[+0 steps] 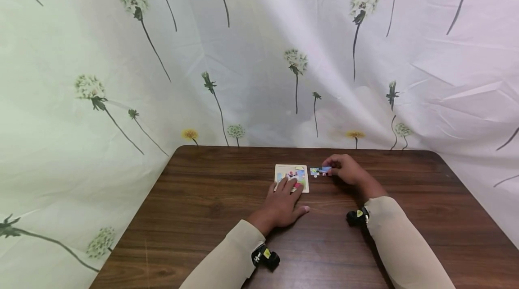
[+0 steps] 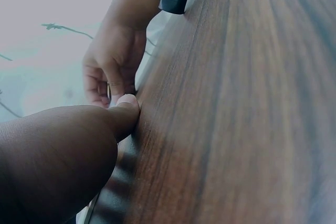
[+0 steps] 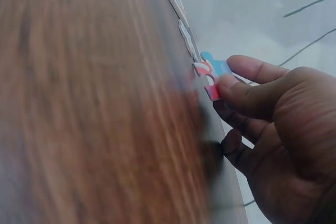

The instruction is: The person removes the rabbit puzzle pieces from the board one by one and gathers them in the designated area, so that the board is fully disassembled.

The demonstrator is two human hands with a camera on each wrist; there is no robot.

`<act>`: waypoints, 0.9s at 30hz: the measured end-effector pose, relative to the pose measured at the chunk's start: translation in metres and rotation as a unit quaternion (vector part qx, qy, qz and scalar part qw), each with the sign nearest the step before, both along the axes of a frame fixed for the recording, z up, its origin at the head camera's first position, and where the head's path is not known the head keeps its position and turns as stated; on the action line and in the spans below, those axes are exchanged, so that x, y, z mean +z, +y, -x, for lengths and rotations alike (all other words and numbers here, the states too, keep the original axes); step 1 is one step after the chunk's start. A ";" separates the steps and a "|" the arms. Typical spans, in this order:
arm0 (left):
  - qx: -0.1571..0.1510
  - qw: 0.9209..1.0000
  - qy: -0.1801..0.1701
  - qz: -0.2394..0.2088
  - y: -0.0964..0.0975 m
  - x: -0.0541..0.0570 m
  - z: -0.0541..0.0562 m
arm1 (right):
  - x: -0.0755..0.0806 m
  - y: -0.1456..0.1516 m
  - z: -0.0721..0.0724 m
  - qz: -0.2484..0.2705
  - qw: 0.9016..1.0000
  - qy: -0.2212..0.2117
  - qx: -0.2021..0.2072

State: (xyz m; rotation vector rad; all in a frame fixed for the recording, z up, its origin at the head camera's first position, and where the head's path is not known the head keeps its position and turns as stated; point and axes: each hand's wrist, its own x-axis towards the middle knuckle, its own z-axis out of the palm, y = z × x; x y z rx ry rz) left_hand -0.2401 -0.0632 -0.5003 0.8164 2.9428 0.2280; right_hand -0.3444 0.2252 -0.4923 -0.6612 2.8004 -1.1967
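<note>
In the head view, a small jigsaw board [image 1: 278,169] with a pale frame and a colourful cartoon picture lies flat on the table. My left hand [image 1: 281,205] rests over its lower part, fingers stretched forward and thumb out to the side; the fingers hide some of the picture. To the right of the board, my right hand [image 1: 348,172] pinches a blue, pink and white jigsaw piece [image 3: 215,72] between thumb and index finger, tilted up in the right wrist view. Another jigsaw piece [image 1: 314,172] lies between the board and that hand.
The dark wood-grain table [image 1: 194,199] ends just behind the board. A white curtain [image 1: 259,54] printed with dandelions hangs behind and around it. Both wrists carry black straps with small cameras, the left camera [image 1: 272,259] close above the table.
</note>
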 end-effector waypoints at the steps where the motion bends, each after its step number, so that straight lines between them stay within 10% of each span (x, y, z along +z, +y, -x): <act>1: 0.000 1.000 0.000 0.000 0.000 0.000 0.000 | 0.000 0.000 0.000 -0.002 1.000 -0.002 -0.004; 27: -0.002 1.000 0.000 -0.006 0.000 -0.001 0.000 | -0.010 0.002 -0.001 -0.036 0.999 0.028 -0.029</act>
